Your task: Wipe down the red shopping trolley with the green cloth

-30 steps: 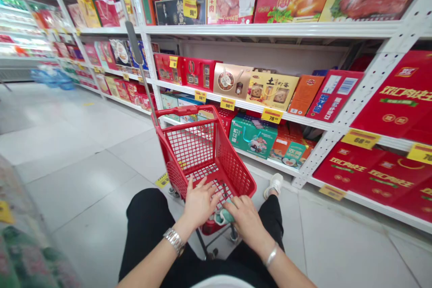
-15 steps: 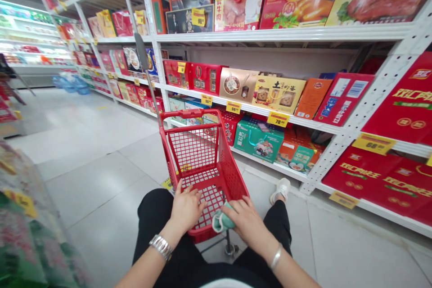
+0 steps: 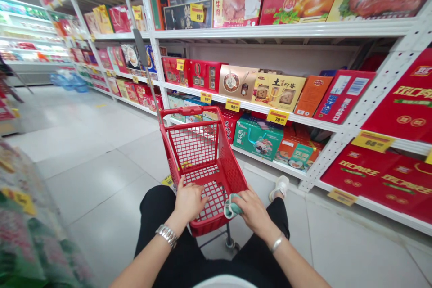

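A red plastic shopping cart basket (image 3: 208,226) stands between my knees, its mesh floor and walls bare inside. My left hand (image 3: 191,200) is at its near left rim, fingers bent over the edge and thumb towards the inside. On the near right side, my right hand (image 3: 251,207) grips a bunched green cloth (image 3: 232,206) with a pale edge, pressed against the rim. The palms and some fingertips are hidden from above.
Shelving (image 3: 283,30) with boxed goods and yellow price tags runs along the right. A grey-gripped pole (image 3: 141,47) rises at the cart's far left corner. Blurred packages (image 3: 30,234) are close on the left. My shoe (image 3: 280,187) rests on the tiled floor (image 3: 101,180).
My right hand has slid the cloth a little right and up along the basket's near right rim. My left hand has shifted slightly, its fingers drawn closer together. The cart stays nearly in place.
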The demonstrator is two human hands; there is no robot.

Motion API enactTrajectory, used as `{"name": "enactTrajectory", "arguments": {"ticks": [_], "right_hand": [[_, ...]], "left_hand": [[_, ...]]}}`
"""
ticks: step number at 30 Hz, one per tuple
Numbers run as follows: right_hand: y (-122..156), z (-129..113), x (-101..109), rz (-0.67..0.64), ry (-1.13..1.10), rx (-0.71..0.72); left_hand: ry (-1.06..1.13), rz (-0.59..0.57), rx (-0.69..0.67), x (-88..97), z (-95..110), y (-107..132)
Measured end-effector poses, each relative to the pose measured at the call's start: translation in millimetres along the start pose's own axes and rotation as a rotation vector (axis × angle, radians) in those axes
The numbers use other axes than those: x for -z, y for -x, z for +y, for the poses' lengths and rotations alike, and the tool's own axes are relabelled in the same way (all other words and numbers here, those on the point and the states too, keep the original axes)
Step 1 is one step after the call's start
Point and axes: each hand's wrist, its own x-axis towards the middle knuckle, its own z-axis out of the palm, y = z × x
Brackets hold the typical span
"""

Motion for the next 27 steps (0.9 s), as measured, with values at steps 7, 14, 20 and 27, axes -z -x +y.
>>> {"name": "enactTrajectory", "arguments": {"ticks": [7,14,20,27], "right_hand": [[-3.5,-27.9,-20.1,0.091,0.078,-0.071],[-9.7,-57.6,-13.9,-0.011,0.047,-0.065],[-44.1,-93.4,-11.1,-0.161,-0.022,-0.016],[-49.9,-113.2,-18.3,-0.153,0.074,-0.073]], "left_hand": [[0.000,-0.020,-0.030,2.5,-23.2,-12.7],[0.007,0.053,-0.046,-6.4,-27.5,-5.3],[0.059,0.054,-0.093,-8.8,-34.1,-10.3],[0.048,-0.030,-0.119,-4.3,-35.4,-17.6]]}}
